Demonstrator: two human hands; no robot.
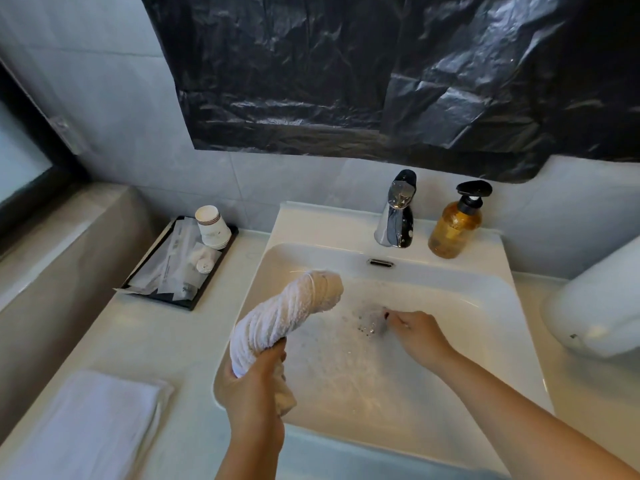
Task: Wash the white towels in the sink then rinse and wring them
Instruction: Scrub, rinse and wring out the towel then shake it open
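The twisted towel (287, 318) is a white, wet roll, wrung into a tight spiral and held over the left part of the sink (519, 306). It looks soft and heavy with water, likely to sag or unwind if the hold slackens, and probably slick from soap. The left hand (254, 386) is the grip here: its fingers are curled tight around the towel's lower end, with a loose tail of cloth hanging below the fist. The rest of the roll rises up and to the right from that fist, its far end free and unsupported above the basin. For a proper wring, I judge the free upper end is where the second hold belongs, so the two ends can be turned against each other.

The right hand (415, 332) holds nothing; it reaches into the sudsy water near the drain, fingers loosely bent.

A folded towel (86, 420) lies on the desk near its front left corner. The tap (396, 216) and a soap bottle (455, 226) stand at the sink's back edge.
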